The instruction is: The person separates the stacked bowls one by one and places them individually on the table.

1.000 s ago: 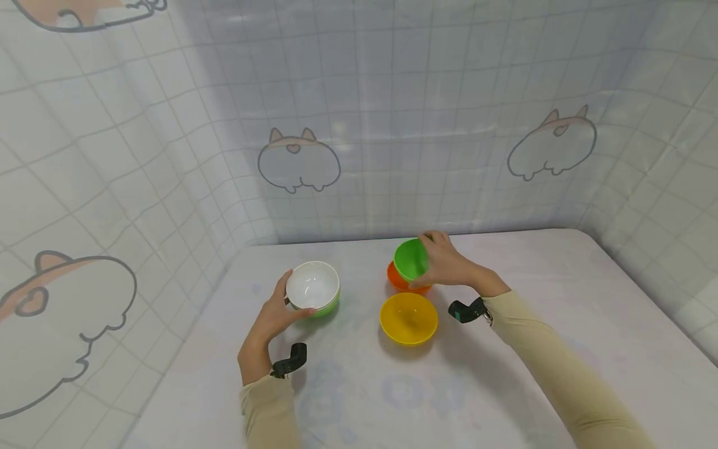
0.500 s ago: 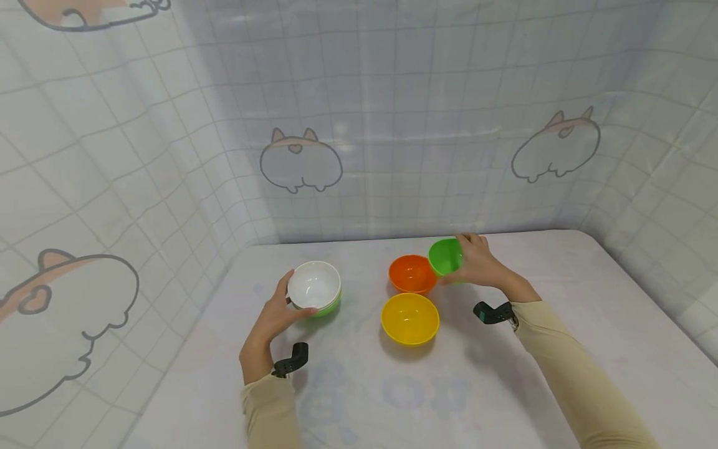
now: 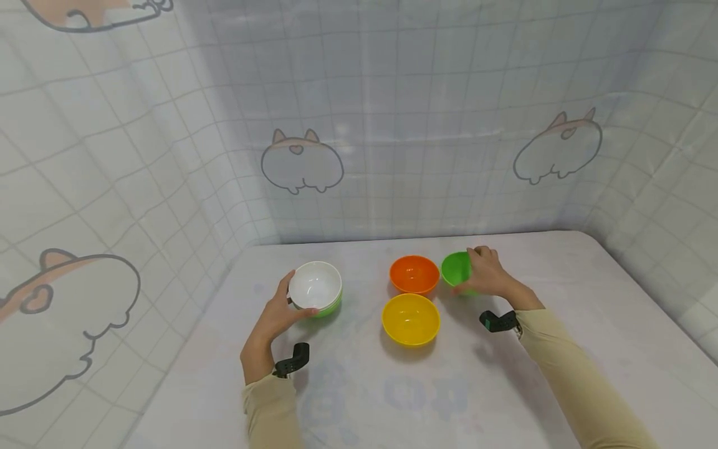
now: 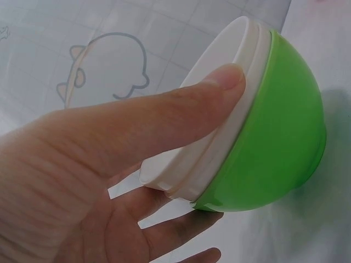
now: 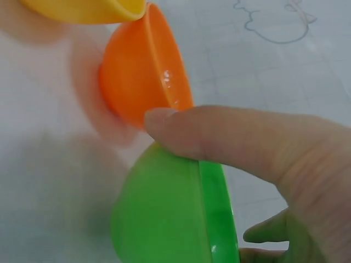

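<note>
Bright green, the small bowl [image 3: 455, 268] was in the grip of my right hand [image 3: 489, 274], right of the middle of the frame. It was just beside the orange bowl [image 3: 414, 275]. Just below that one in the frame sat the yellow bowl [image 3: 411, 320]. Left of the middle, my left hand [image 3: 277, 313] held the stack [image 3: 316, 285], white on top and green at the bottom, between thumb and fingers.

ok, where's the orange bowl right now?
Head view: on the tabletop, right of centre, the orange bowl sits just beyond the yellow bowl and left of the nearer-to-hand green bowl.
</note>
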Demonstrator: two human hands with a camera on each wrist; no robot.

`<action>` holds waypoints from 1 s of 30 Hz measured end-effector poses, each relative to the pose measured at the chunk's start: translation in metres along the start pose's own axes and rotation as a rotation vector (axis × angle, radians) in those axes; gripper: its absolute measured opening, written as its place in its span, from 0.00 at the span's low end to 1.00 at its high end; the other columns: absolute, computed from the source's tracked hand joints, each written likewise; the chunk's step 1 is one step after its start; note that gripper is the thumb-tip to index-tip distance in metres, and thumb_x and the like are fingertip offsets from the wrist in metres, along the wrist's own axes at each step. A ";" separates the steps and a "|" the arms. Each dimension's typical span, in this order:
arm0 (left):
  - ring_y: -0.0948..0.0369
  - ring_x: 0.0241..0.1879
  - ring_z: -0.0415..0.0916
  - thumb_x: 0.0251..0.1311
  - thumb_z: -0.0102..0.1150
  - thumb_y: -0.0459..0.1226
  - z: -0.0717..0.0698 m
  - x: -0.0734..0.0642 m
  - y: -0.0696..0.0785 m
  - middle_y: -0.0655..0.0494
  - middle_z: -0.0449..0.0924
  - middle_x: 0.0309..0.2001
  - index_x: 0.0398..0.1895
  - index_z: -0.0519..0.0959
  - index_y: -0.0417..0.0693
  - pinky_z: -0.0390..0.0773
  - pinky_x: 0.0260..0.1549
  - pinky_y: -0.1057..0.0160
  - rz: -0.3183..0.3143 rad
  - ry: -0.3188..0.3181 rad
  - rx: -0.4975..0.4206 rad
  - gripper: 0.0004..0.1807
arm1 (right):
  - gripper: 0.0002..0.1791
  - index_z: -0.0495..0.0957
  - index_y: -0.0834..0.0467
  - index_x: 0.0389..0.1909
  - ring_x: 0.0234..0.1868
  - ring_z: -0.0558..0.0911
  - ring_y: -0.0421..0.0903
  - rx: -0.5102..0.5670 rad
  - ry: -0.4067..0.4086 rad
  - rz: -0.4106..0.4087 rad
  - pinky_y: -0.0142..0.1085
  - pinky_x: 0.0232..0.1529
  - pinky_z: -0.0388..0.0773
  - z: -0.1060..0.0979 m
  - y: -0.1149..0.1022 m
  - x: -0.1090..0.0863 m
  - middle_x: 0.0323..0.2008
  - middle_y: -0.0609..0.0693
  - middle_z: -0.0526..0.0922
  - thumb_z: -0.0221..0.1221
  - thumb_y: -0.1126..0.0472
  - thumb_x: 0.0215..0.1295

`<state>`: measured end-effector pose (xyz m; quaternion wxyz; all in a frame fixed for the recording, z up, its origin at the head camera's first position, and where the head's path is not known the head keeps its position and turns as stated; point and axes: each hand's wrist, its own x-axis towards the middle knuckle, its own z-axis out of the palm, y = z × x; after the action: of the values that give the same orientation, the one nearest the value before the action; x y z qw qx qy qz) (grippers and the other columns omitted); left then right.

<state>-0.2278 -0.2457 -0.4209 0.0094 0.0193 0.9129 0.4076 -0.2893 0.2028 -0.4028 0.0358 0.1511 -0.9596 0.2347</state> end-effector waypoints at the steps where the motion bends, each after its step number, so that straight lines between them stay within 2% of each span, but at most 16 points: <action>1: 0.37 0.65 0.60 0.50 0.73 0.49 0.000 0.000 0.000 0.33 0.50 0.72 0.77 0.40 0.51 0.61 0.58 0.35 0.002 -0.002 0.000 0.60 | 0.56 0.59 0.80 0.62 0.56 0.58 0.73 -0.001 0.002 0.005 0.62 0.52 0.66 0.001 0.001 0.000 0.57 0.79 0.59 0.75 0.49 0.42; 8: 0.37 0.64 0.62 0.50 0.73 0.50 0.000 0.001 -0.002 0.33 0.50 0.72 0.77 0.40 0.53 0.62 0.56 0.35 -0.011 -0.008 -0.008 0.61 | 0.53 0.63 0.79 0.59 0.54 0.59 0.73 0.001 0.006 0.022 0.61 0.49 0.67 0.009 0.007 -0.003 0.54 0.79 0.61 0.76 0.48 0.41; 15: 0.36 0.63 0.62 0.50 0.73 0.50 -0.001 0.000 -0.002 0.32 0.50 0.71 0.77 0.39 0.51 0.64 0.55 0.35 0.007 -0.011 -0.011 0.61 | 0.54 0.63 0.79 0.59 0.55 0.60 0.72 0.014 0.004 0.041 0.61 0.49 0.67 0.013 0.009 -0.003 0.55 0.79 0.60 0.76 0.48 0.41; 30: 0.37 0.64 0.62 0.50 0.73 0.50 -0.003 -0.003 0.001 0.32 0.51 0.71 0.77 0.39 0.53 0.65 0.54 0.35 -0.010 -0.017 -0.003 0.61 | 0.52 0.63 0.80 0.58 0.55 0.58 0.72 0.016 -0.046 0.061 0.61 0.51 0.66 0.010 0.007 -0.004 0.57 0.79 0.58 0.75 0.47 0.42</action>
<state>-0.2245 -0.2474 -0.4178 0.0190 0.0181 0.9123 0.4086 -0.2877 0.2054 -0.4156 0.0054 0.1276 -0.9623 0.2400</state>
